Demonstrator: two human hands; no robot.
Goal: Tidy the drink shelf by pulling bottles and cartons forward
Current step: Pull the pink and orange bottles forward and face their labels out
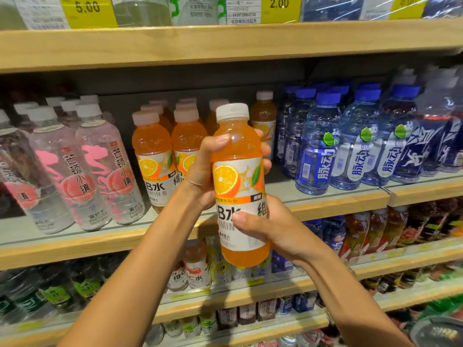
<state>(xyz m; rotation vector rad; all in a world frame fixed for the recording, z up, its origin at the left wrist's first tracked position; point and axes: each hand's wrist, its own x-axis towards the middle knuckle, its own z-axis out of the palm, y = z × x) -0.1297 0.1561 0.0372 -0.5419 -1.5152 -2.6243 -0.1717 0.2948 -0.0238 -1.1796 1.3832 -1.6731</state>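
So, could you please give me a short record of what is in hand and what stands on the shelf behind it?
Held item: orange drink bottle, white cap, upright, held in front of the shelf
Left hand: grips its upper half
Right hand: grips its lower label
Behind it: matching orange bottles standing on the shelf
Left neighbours: pink peach bottles
Right neighbours: blue bottles
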